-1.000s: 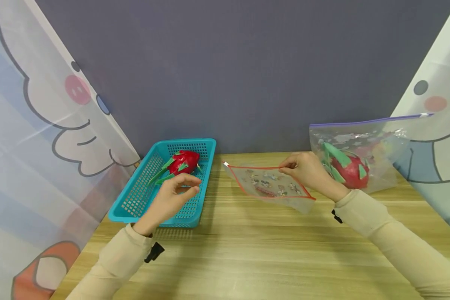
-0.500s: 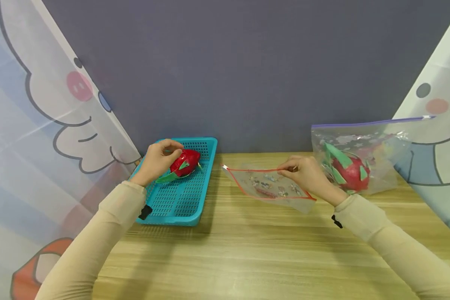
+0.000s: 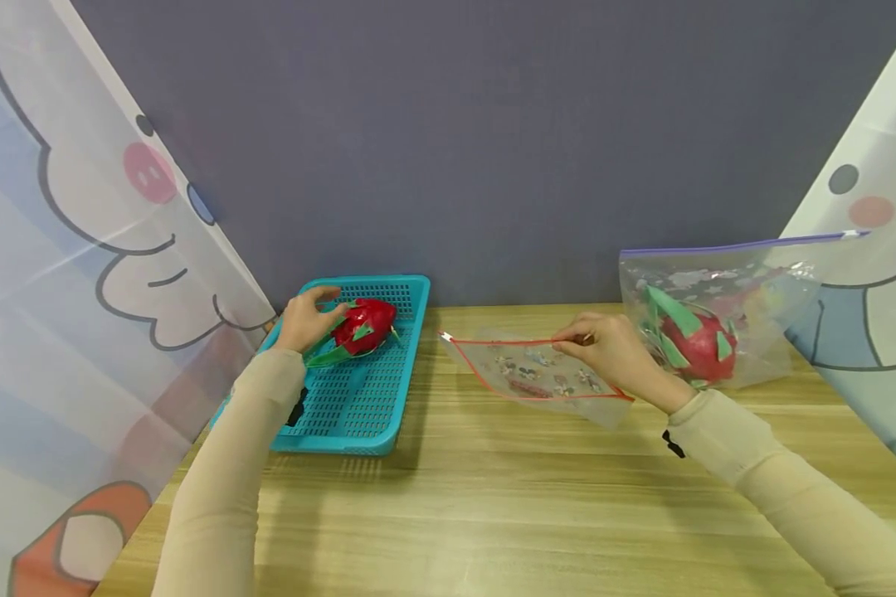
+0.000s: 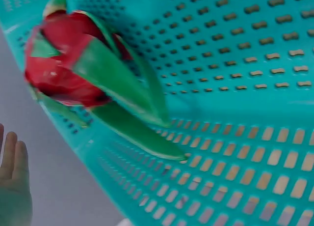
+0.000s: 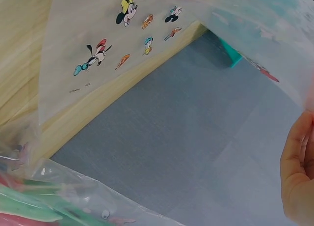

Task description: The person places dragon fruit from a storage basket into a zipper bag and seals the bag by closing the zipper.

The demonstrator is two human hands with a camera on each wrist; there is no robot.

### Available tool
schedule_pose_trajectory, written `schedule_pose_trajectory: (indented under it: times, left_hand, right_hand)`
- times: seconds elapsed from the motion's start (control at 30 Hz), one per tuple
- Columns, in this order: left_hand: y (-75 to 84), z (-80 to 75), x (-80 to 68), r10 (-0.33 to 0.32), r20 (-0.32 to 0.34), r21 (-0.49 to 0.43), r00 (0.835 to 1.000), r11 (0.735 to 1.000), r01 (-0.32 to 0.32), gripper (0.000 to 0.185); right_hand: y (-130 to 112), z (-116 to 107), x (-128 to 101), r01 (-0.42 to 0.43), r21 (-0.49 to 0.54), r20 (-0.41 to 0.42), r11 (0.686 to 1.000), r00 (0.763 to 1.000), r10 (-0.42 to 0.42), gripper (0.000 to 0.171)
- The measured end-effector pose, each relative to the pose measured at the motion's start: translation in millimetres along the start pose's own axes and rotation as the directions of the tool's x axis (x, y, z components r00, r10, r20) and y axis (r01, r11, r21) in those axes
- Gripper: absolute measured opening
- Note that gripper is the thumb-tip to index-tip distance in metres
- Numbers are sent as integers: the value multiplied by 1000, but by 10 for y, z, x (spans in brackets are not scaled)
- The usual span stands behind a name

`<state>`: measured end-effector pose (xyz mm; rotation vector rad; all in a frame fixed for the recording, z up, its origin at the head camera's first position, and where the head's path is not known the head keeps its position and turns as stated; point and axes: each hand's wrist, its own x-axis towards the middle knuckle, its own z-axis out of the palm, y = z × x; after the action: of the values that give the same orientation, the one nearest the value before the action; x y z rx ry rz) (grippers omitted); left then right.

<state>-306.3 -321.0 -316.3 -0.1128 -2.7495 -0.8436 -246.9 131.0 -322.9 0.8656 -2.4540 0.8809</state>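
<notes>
**A:** Head view first: what could slip from here?

**B:** Biggest worry is the blue basket [image 3: 358,390] at nine o'clock on the counter [image 3: 493,497]. My left hand [image 3: 306,319] rests on the loose dragon fruit [image 3: 364,323] at the basket's far end, fingers laid over its near side and only lightly bent; I can't tell whether that grip has closed yet. If I lift with so little purchase, I judge the fruit could roll off my fingertips, or its long green leaf [image 4: 132,132] could snag in the mesh and drag the light basket along.

**A:** And your right?

**B:** My right hand [image 3: 616,352] pinches the top edge of the red-edged zip bag [image 3: 538,369], held just off the counter around one o'clock. I judge the film is limp, so with one pinch the mouth could sag shut or the bag could twist.

**A:** What's in each container, largest down?

**B:** Basket: that one dragon fruit and nothing else I can see. Next, the purple-topped bag [image 3: 717,307] standing at two o'clock beside the curtain, with a second dragon fruit [image 3: 698,344] inside; it looks zipped, though I can't be sure. Smallest, my red-edged bag holds nothing; the right wrist view shows only cartoon prints [image 5: 113,29] on the film.
</notes>
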Motion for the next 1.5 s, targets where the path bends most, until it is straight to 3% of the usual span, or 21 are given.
schedule_pose_trajectory:
  times: [0.17,0.33,0.6,0.77,1.03,1.27,1.5]
  left_hand:
    - [-156,75,50,-134,141,46,981,991,129,76]
    - [-234,215,98,-200,221,83,955,979,186,91]
    - [-380,497,178,-238,196,56,951,971,231,101]
    - [-510,622,196,-230,152,134,961,968,210,107]
    - [-518,642,271,-214,120,244,969,953,180,111]
    - [-534,614,285,-196,147,274,969,950,151,110]
    - [-578,636,248,-161,109,259,981,957,129,105]
  right_hand:
    - [-15,15,20,6,-3,-4,1000,1000,-6,8]
    - [-26,26,37,19,-5,-11,1000,1000,-19,8]
    - [-46,42,58,17,9,-8,1000,1000,-17,8]
    - [-44,73,46,9,13,5,1000,1000,-9,8]
    - [-40,64,74,29,13,-2,1000,1000,-29,9]
    - [-38,66,88,31,-1,-11,1000,999,-31,8]
    - [-50,67,74,28,11,-10,1000,1000,-28,8]
